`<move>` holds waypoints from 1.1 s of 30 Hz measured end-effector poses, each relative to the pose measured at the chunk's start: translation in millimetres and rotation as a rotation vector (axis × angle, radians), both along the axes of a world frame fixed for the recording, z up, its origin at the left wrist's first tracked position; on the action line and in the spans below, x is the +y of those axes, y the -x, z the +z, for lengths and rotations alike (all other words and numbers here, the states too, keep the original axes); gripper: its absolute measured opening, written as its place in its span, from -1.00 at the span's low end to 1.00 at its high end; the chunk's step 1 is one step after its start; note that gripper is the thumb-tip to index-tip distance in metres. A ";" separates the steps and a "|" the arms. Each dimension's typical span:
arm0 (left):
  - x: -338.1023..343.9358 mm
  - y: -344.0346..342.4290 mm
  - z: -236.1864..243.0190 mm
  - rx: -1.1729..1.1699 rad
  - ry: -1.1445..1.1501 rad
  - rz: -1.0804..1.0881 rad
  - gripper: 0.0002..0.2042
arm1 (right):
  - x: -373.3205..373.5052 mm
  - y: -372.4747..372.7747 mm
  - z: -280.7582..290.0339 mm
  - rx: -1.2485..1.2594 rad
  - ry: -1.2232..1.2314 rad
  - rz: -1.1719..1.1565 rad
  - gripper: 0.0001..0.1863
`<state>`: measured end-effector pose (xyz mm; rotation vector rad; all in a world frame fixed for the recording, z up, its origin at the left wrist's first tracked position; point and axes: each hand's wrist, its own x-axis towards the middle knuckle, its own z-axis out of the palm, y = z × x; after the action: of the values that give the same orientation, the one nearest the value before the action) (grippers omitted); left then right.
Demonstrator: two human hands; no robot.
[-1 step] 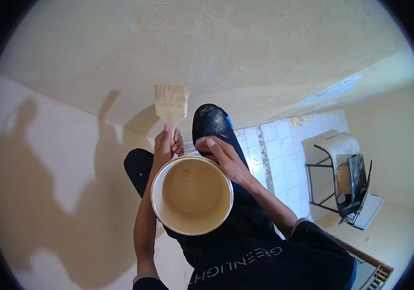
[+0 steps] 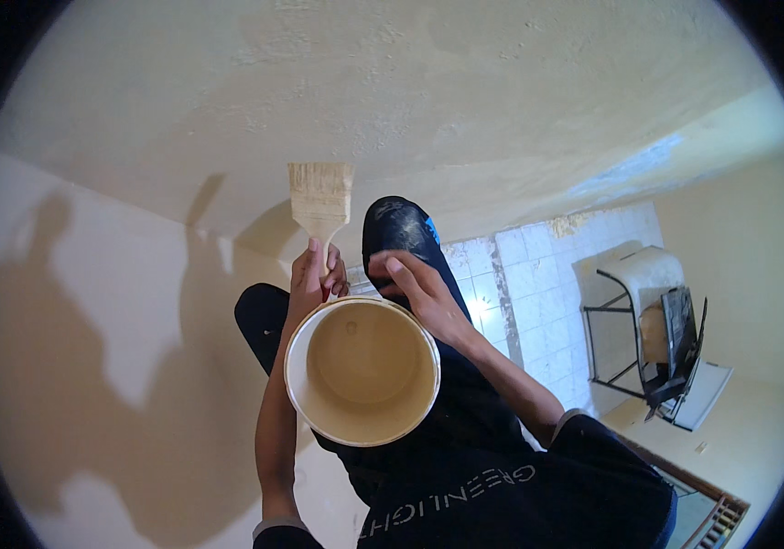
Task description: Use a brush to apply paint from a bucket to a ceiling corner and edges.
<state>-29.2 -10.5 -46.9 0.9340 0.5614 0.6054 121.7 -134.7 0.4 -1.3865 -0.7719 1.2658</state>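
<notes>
My left hand (image 2: 319,273) is closed around the handle of a wide, flat paintbrush (image 2: 321,197), its cream-coated bristles pointing up toward the wall. A bit of red shows under those fingers, at the bucket's rim. Just below sits a round bucket (image 2: 294,371) in front of my body, with cream paint (image 2: 364,357) inside and a round mark near the far side. My right hand (image 2: 422,295) is bent over the bucket's far right rim. Its thumb shows, but its fingers are smeared and partly hidden, so I cannot tell whether they grip anything.
A rough, patchy wall (image 2: 502,101) rises ahead, and a pale wall (image 2: 71,366) with my shadow stands at left. My knee (image 2: 401,229) is close to the wall. To the right are a tiled floor (image 2: 538,293) and a metal-framed chair (image 2: 634,320) with dark items on it.
The paintbrush has shifted very slightly left. The fingers of my right hand have moved a little. My grip on the brush is the same.
</notes>
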 end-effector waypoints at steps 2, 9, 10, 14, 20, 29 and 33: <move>-1.5 0.1 3.6 0.028 0.086 0.006 -0.54 | 16.6 4.3 -10.6 -0.120 -0.111 -0.024 -0.54; -0.6 -0.9 20.7 0.300 -0.009 -0.053 -0.58 | 62.5 11.4 -21.0 0.236 -0.116 0.201 -0.65; -5.0 -1.6 27.3 0.296 -0.011 -0.043 -0.58 | 60.1 13.3 -18.3 0.262 -0.262 0.143 -0.68; -18.8 -6.4 37.6 0.400 0.057 -0.063 -0.59 | 45.0 11.5 -16.6 0.260 -0.272 -0.170 -0.69; -2.2 14.9 30.0 0.065 0.141 -0.591 0.03 | 59.9 -64.9 -40.8 0.136 -0.288 -0.389 -0.59; -6.8 18.2 43.8 0.074 0.063 -0.664 0.02 | 137.3 -113.2 -127.0 -0.028 -0.219 -0.293 -0.48; -14.5 19.7 53.7 0.121 0.121 -0.559 -0.06 | 122.6 -112.1 -194.9 -0.162 0.111 -0.271 -0.42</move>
<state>-48.9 -25.0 6.8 0.9623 0.4115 0.0126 233.8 -12.1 -194.6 -1.6389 -0.6044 1.0065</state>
